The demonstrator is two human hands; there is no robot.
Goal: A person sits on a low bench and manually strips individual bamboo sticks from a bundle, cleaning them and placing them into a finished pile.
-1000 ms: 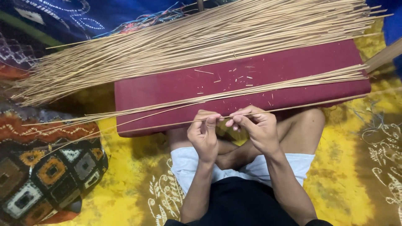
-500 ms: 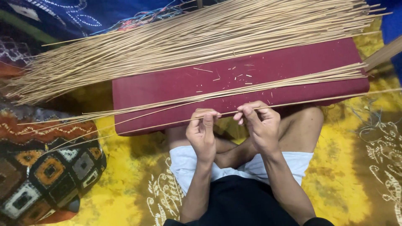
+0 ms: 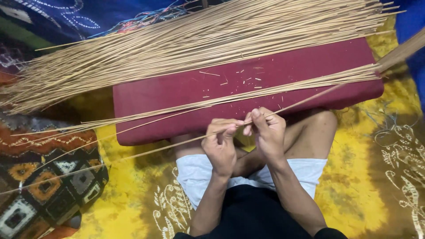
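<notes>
Stick in hand: a single thin, pale tan stick (image 3: 283,107), long and straight, much like a sliver of bamboo or a palm-leaf rib; it runs on a slant from lower left to upper right.
Where it lies: it crosses the front edge of the maroon cushion (image 3: 177,95) and passes just above the person's lap, its left end reaching out over the yellow patterned cloth (image 3: 354,177).
Left hand: the left hand (image 3: 220,144) is closed, thumb and fingertips pinched on the stick just left of its middle.
Right hand: the right hand (image 3: 268,132) is also closed on the same stick, pinching it right beside the left hand; the two hands nearly touch.
Stick to hands: it runs through both pinches, and most of its length sticks out on either side of them.
Small bundle: a thin sheaf of like sticks (image 3: 274,88) lies across the cushion, just beyond the hands.
Large pile: a broad heap of sticks (image 3: 199,40) lies along the cushion's far edge.
Left side: a patchwork fabric (image 3: 40,186) of dark, orange and white squares.
</notes>
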